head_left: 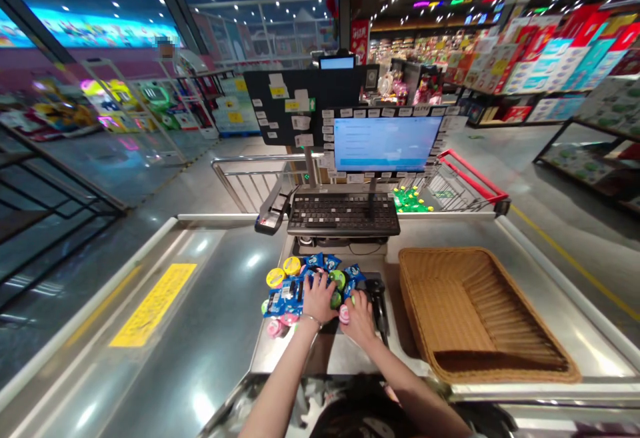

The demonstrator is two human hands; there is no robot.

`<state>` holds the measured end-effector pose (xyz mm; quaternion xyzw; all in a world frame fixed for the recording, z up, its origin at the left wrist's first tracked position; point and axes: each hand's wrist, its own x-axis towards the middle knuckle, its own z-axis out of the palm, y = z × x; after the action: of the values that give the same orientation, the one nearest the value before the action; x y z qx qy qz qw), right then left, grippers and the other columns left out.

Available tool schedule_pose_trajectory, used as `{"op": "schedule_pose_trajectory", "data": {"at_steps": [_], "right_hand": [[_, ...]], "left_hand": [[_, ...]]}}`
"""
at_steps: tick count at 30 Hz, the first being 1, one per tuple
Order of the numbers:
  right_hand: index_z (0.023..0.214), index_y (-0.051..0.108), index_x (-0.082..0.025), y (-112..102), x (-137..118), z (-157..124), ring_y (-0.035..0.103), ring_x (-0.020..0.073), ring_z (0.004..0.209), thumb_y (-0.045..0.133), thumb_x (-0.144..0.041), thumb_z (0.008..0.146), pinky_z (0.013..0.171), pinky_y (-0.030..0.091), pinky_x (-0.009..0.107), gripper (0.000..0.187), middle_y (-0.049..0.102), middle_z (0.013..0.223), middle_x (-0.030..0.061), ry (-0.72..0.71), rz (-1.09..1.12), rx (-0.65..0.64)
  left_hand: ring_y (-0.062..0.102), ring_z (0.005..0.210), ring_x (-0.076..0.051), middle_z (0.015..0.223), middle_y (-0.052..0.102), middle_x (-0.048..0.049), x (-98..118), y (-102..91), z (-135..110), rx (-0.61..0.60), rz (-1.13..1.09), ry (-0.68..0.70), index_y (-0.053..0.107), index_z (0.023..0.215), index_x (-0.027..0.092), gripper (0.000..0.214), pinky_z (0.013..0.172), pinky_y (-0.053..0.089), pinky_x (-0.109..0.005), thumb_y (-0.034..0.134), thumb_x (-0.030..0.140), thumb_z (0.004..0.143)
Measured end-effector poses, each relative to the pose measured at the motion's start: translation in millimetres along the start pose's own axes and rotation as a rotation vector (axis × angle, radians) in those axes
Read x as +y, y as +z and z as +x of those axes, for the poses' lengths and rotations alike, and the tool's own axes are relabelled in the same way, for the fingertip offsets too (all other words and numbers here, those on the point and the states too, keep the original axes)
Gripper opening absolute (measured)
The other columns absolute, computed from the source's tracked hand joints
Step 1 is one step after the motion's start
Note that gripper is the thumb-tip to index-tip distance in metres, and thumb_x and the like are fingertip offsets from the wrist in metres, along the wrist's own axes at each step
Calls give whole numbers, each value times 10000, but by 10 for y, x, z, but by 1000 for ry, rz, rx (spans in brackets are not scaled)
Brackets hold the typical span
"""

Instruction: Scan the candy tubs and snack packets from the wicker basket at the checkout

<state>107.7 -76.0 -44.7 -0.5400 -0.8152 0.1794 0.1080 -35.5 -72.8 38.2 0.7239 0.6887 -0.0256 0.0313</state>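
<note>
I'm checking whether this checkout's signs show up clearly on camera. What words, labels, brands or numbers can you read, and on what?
None can be read for certain.
Monitor screen: lines too blurred.
Paper labels around the monitor: too small.
Yellow sign on the counter: too blurred.
Blue packets: print too small.
Red banner: too blurred.

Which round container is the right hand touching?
The pink round container under the right hand; the yellow round containers lie farther off, untouched.
</note>
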Motion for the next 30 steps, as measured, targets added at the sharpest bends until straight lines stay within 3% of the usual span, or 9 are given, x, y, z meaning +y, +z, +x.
{"op": "schedule_pose_trajectory", "data": {"at_steps": [3,6,10,14,18,24,30], "right_hand": [[1150,589,-168,-20,37,-48,303,342,1325,653,-269,685,1017,326,454,479,442,1395,160,-7,4,4],[1127,594,-184,-22,79,-102,309,334,1324,651,-268,681,1029,318,448,457,447,1392,147,-31,21,8],[1089,595,-209,-35,104,-141,290,328,1337,641,-250,681,1038,305,462,412,431,1411,126,-74,56,-1],[1083,591,-190,-87,112,-158,294,325,1332,642,-217,652,1043,301,454,434,441,1395,138,-62,71,-28],[1046,599,-205,-155,130,-192,323,312,1313,639,-201,616,1044,311,426,432,467,1360,118,-70,84,-33],[1060,591,-182,-404,99,-228,307,316,1320,605,-174,609,1052,302,426,452,466,1346,135,-64,79,26],[1013,596,-195,-825,71,-245,333,312,1294,603,-195,653,1057,304,427,360,478,1313,130,-38,119,149]], "left_hand": [[397,1274,-336,1398,462,-138,57,135,-62,-6,62,46,523,1290,238,664,1052,291,-515,697,255,649],[480,1165,-299,1342,505,-130,117,260,-153,62,99,19,500,1312,249,627,941,391,-450,604,139,704],[492,1133,-303,1289,523,-144,165,368,-208,174,124,1,462,1354,232,665,952,390,-465,623,165,712],[495,1138,-269,1235,545,-118,163,396,-204,209,67,34,494,1314,261,536,983,386,-457,533,145,792],[510,1130,-248,1280,525,-110,187,323,-159,104,-7,57,483,1304,244,511,984,407,-423,445,101,815],[579,1074,-237,1400,404,-129,265,195,22,-132,-137,36,407,1332,236,586,862,491,-352,512,99,773],[599,1100,-210,1430,372,-101,387,265,50,-132,-311,-28,372,1325,272,561,841,500,-292,498,111,802]]}}
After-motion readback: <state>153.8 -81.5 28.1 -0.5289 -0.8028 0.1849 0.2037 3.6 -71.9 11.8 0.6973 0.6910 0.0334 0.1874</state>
